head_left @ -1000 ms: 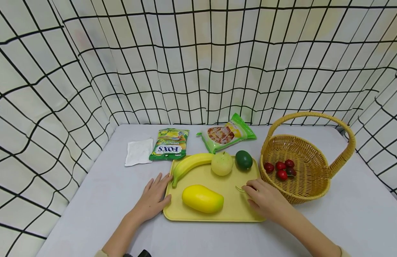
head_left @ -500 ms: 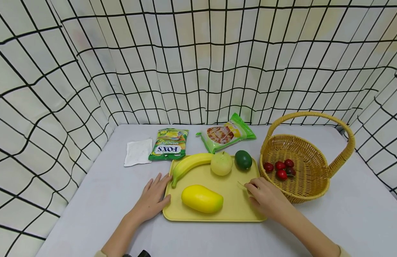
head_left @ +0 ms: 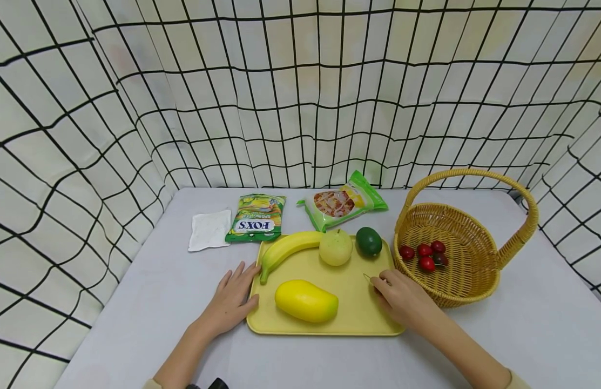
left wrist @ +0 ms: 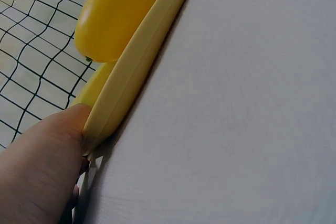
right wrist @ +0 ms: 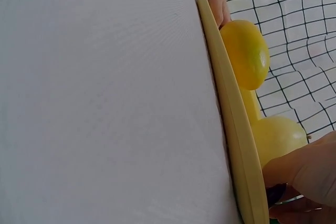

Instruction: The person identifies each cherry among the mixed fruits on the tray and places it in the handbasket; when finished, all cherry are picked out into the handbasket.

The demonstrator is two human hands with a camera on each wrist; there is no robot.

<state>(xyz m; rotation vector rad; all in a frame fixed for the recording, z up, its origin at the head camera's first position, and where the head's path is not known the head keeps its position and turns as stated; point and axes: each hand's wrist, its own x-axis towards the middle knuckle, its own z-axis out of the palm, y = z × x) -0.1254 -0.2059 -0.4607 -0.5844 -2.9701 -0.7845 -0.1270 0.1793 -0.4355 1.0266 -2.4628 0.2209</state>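
My left hand [head_left: 230,300] rests at the left edge of the yellow tray [head_left: 351,319], its fingers spread and its thumb on the rim. On the tray's right side my right hand [head_left: 402,297] pinches a dark cherry [right wrist: 275,193]. The fingers mostly hide it in the head view, where a thin stem [head_left: 366,277] sticks out. A mango [head_left: 306,301] lies on the tray between the hands. Behind it are a banana [head_left: 288,249], a round pale-green pear [head_left: 336,248] and a dark green avocado-like fruit [head_left: 369,241].
Right of the tray stands a wicker basket [head_left: 475,289] with a tall handle and several red cherries [head_left: 426,263] inside. Behind the tray lie a green FOX'S candy bag [head_left: 256,218], a green snack bag [head_left: 343,202] and a white packet [head_left: 210,230]. Black-lined netting surrounds the table.
My right hand has shifted very slightly, and the stem has turned and drawn a little nearer the fingers. The left hand stays in place.
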